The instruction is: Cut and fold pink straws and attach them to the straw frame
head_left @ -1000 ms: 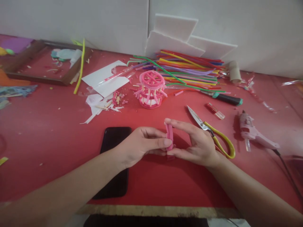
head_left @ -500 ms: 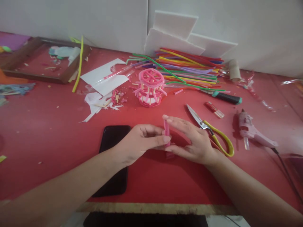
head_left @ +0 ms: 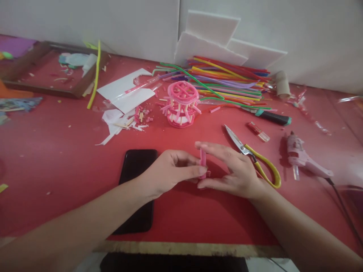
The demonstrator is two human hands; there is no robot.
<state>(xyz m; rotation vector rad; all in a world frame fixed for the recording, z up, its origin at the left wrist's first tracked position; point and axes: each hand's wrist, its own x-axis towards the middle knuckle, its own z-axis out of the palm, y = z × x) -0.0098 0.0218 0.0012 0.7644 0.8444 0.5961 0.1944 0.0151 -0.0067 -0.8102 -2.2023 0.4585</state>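
My left hand [head_left: 172, 170] pinches a small, narrow piece of pink fuzzy pipe cleaner [head_left: 203, 160], held upright above the red table. My right hand [head_left: 236, 168] faces it from the right, its fingers stretched near the top end and its thumb apart, lower down. Whether the right fingertips touch the piece is hard to tell. Behind both hands stands a round pink pipe-cleaner structure [head_left: 183, 99] with small wooden posts and a spoked top. A black phone [head_left: 138, 162] lies partly under my left forearm.
Yellow-handled scissors [head_left: 266, 164] lie right of my right hand, with a pink glue gun [head_left: 304, 156] and its cord beyond. Farther back are a cutter knife [head_left: 273, 117], many coloured pipe cleaners [head_left: 227, 81], white paper [head_left: 121, 98] and scraps. A brown frame [head_left: 42, 88] sits at the far left.
The pink piece and my left hand have shifted slightly right. My right thumb has dropped a little lower, and its fingers sit slightly lower too.
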